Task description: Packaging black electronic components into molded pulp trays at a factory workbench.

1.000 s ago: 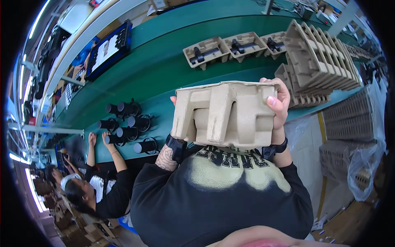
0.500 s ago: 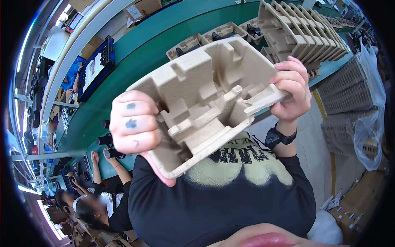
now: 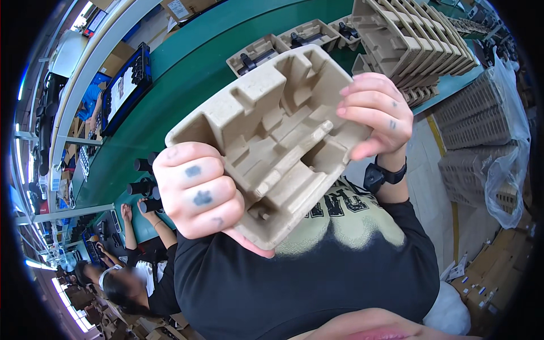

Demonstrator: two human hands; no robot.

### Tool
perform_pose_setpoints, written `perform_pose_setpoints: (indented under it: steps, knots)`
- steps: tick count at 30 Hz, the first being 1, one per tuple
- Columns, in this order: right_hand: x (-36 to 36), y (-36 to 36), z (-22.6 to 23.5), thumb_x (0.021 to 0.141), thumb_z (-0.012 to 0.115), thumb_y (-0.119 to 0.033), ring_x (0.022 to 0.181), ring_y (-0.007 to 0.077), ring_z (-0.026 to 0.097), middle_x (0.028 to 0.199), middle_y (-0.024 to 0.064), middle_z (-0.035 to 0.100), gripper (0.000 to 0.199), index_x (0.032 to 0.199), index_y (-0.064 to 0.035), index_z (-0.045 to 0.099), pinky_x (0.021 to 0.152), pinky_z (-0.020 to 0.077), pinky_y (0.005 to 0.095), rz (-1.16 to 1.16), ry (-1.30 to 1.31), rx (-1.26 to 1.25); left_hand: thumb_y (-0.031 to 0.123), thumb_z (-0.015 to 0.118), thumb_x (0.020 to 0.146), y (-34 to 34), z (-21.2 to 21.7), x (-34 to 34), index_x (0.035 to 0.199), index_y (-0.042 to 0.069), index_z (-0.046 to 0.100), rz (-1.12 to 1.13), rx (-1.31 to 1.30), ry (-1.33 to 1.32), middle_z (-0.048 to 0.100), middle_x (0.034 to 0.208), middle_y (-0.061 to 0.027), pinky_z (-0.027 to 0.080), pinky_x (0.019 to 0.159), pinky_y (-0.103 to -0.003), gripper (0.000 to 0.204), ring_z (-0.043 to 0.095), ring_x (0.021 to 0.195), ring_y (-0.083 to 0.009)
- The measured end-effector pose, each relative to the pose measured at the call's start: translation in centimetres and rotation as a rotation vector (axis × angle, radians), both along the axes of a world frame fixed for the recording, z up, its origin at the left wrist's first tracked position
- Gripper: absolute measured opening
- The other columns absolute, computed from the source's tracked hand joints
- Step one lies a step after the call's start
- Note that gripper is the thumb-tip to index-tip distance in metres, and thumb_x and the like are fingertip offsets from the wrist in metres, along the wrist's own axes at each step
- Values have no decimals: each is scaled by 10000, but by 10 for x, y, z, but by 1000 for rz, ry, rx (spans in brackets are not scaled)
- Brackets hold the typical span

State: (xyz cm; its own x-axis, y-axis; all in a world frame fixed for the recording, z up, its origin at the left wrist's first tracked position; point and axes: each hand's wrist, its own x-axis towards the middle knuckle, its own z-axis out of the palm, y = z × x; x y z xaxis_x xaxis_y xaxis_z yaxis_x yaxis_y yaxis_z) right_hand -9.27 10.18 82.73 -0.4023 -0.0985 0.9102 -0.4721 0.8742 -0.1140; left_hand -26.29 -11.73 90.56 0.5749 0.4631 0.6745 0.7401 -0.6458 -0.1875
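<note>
A moulded pulp tray [image 3: 272,136], beige and full of stepped recesses, fills the centre of the frame, held up close to the camera with its hollow side facing it and tilted so one corner points to the lower middle. The left hand [image 3: 198,192] grips its lower left edge, fingers [image 3: 195,170] curled tight over the rim. The right hand [image 3: 374,116] holds the upper right edge, fingers bent and pinching the wall of the tray, a black wrist band [image 3: 382,173] below it. Behind, across the top of the frame, runs a green desk [image 3: 187,85] with several more pulp trays [image 3: 309,34] carrying dark parts. A tall stack of empty trays [image 3: 413,39] stands at the upper right. Black cylindrical parts [image 3: 141,187] lie at the left, near another person [image 3: 130,277] seated in the lower left
</note>
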Motion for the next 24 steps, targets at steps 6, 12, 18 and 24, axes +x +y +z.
perform_pose_setpoints:
  steps: [6,12,18,24]
  knots:
    - [12,-13,-13,889,577,-416,696,246,619,700,74,629,451,733,4,628,628,474,361,-31,-121,-110,449,652,660,-12,-4,7,594,67,491,10,-33,44,354,505,28,443,526,-253,419,382,430,-118]
    - [9,-10,-18,894,571,-357,706,250,621,740,90,648,390,723,-10,621,620,469,354,-212,-261,-284,342,616,600,8,-2,-6,611,64,494,-61,-108,111,351,514,22,447,538,-257,304,384,437,-125]
    - [12,-4,-11,934,516,-340,891,276,617,899,118,682,376,898,15,635,864,476,386,-177,214,-392,379,670,633,-3,37,-21,599,54,508,71,125,33,382,512,19,432,525,-270,364,401,442,-126]
    - [83,27,-94,966,436,-234,827,181,612,884,122,647,347,901,60,609,797,473,299,-433,139,-1124,662,700,673,35,95,-59,589,19,537,487,871,-290,432,488,-35,414,475,-286,668,477,460,-155]
